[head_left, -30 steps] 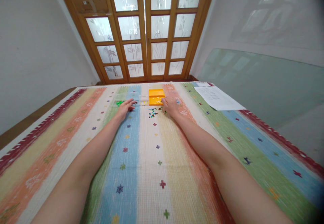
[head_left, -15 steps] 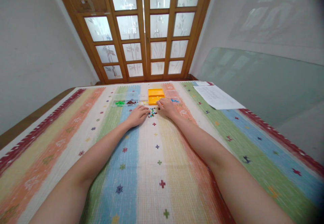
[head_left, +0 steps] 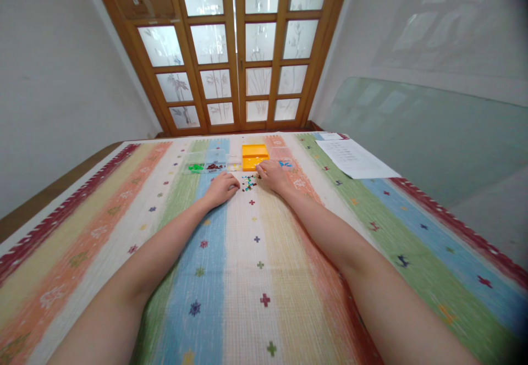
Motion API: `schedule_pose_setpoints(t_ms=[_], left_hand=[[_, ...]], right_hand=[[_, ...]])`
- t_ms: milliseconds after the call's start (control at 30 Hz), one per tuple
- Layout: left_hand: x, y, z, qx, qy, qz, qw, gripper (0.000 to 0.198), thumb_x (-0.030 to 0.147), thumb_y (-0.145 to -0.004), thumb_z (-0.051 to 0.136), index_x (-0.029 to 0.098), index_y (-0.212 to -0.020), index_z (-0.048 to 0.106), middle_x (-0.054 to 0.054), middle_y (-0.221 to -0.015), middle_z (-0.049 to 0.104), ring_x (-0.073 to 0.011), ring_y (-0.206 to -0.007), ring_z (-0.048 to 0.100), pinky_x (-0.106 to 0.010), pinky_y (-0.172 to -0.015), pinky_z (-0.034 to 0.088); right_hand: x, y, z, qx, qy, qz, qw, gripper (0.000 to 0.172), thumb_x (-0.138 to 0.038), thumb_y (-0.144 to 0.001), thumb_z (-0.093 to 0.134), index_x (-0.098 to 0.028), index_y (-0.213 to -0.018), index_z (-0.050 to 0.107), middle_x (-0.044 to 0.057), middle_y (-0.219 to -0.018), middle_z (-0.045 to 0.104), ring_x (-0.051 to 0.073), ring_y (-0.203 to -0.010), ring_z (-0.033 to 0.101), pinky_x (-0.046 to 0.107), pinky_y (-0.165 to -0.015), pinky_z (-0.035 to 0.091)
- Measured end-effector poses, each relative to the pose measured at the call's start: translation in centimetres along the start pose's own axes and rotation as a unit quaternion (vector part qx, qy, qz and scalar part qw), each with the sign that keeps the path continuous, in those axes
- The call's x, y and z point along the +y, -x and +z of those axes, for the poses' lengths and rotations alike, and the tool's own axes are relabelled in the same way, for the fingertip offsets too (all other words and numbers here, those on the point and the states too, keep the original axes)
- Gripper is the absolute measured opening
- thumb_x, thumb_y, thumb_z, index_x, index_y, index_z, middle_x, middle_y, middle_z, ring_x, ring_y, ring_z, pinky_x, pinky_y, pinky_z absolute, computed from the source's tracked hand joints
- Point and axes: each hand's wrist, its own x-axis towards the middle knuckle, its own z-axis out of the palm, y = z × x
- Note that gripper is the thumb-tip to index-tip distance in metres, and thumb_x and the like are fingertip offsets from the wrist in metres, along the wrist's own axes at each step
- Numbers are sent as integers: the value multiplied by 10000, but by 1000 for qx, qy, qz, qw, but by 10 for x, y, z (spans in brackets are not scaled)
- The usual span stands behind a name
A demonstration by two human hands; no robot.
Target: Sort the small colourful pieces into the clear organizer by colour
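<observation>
A small scattered pile of mixed coloured pieces (head_left: pixel 248 183), blue, green and dark red, lies on the cloth between my hands. Just left of it rests my left hand (head_left: pixel 223 188), its fingers curled together; whatever they may hold is too small to see. My right hand (head_left: pixel 271 173) is closed at the near right corner of an open yellow box (head_left: pixel 254 150), fingertips pressed together over its edge. Small pale pieces (head_left: pixel 250 160) lie inside the box. I cannot make out what the right fingertips hold.
Left of the yellow box stand clear trays with green pieces (head_left: pixel 196 168), dark red pieces (head_left: pixel 214 167) and yellow pieces (head_left: pixel 235 167). Blue pieces (head_left: pixel 284 164) sit in another clear tray on the right. A printed sheet (head_left: pixel 350 156) lies at the far right on the striped tablecloth (head_left: pixel 243 299).
My left hand has drawn back slightly left from the mixed pile, and its fingers have curled in. The right hand has stayed at the yellow box.
</observation>
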Motion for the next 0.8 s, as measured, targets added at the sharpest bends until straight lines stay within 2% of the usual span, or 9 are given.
schedule_pose_setpoints(t_ms=[133,333,667,800], left_hand=[[-3,1,2,2,20,-28,999,162,224,-946,576,215,-974,736,-76,-1030,729,-255,-1005,623,-408,-959,484],[-11,3,4,62,104,-122,985,186,265,-949,539,219,-1046,691,-58,-962,733,-228,-869,648,-358,-819,506],[-38,-2,9,151,255,-232,926,250,362,-878,637,195,-1034,739,-53,-946,756,-189,-795,654,-314,-759,530],[-37,-1,10,140,242,-226,933,265,335,-872,665,186,-1064,771,-65,-980,781,-199,-830,679,-337,-817,546]], right_hand=[[-2,1,-4,-6,3,-8,1000,391,-284,-1093,460,-183,-815,715,89,-890,736,223,-857,602,332,-825,376],[-3,0,-5,-7,4,-10,1000,399,-288,-1089,461,-191,-786,702,90,-869,723,225,-835,592,333,-796,373],[-3,0,-5,-10,2,-10,1000,421,-298,-1095,437,-190,-792,710,91,-861,722,225,-819,592,338,-781,381],[-5,1,-5,-14,7,-17,1000,415,-300,-1096,444,-183,-805,715,96,-877,729,226,-826,600,342,-786,382]])
